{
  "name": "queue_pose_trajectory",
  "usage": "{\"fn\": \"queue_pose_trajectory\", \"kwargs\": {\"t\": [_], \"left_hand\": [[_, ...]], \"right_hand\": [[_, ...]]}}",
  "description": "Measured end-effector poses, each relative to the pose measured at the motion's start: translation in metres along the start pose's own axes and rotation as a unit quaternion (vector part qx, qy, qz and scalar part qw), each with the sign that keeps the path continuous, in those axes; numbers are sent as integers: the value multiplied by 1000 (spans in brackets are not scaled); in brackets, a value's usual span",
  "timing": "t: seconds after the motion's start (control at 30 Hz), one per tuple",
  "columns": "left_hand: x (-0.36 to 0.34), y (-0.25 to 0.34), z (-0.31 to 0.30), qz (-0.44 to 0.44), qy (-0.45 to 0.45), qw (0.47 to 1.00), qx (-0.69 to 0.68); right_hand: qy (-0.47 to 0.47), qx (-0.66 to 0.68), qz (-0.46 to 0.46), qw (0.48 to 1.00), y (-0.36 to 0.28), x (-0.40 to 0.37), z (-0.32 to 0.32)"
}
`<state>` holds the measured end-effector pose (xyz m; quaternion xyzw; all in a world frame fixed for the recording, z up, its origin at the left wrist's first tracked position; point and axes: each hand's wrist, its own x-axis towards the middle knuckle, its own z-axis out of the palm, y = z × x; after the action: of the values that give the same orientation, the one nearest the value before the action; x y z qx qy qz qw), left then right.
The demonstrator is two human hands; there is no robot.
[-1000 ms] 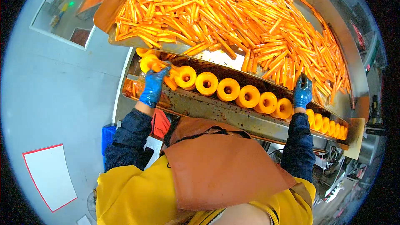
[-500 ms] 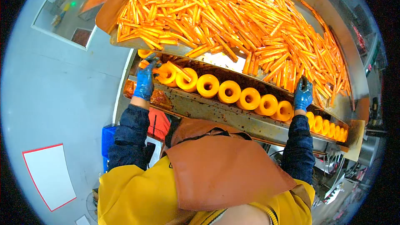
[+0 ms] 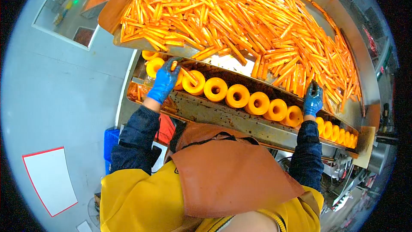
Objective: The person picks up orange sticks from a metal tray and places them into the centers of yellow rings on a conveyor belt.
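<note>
My left hand [image 3: 166, 82], in a blue glove with darkened fingers, is closed on an orange stick [image 3: 174, 65] whose end shows at the fingertips. It is over the row of yellow, thick-walled rings [image 3: 215, 89], covering part of one. Another orange stick [image 3: 189, 76] leans into the opening of the ring just to its right. My right hand [image 3: 313, 99], also gloved in blue, is at the near edge of the tray, beside the heaped orange sticks [image 3: 240, 21]. Its fingers are drawn together, and what is between them, if anything, is hidden.
A broad metal tray [image 3: 110, 15] with raised sides bears the heap of sticks. In front of it, a stained metal ledge [image 3: 214, 114] runs below the rings. A blue bin [image 3: 110, 144] stands at the lower left, near a pale wall [image 3: 56, 99].
My left hand has moved right and toward me along the rings, uncovering a yellow ring at the far left. My right hand has hardly shifted.
</note>
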<state>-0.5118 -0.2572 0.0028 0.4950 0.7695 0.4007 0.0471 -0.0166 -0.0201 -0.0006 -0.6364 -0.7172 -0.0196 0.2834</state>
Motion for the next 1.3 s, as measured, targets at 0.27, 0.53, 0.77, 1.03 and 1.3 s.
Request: {"fn": "queue_pose_trajectory", "kwargs": {"t": [0.27,0.53,0.77,1.03,1.3], "left_hand": [[-8,9,-10,-323,-218,840,-377],[-15,67,24,213,-97,972,26],[-15,70,68,232,-245,939,66],[-23,102,83,-132,-458,795,-374],[0,69,43,-178,4,886,-429]], "right_hand": [[20,-14,-19,1000,4,-1,4],[-3,-8,-15,1000,4,0,2],[34,22,-35,999,7,0,6],[65,10,-39,997,0,0,3],[55,0,-50,997,-1,0,1]]}}
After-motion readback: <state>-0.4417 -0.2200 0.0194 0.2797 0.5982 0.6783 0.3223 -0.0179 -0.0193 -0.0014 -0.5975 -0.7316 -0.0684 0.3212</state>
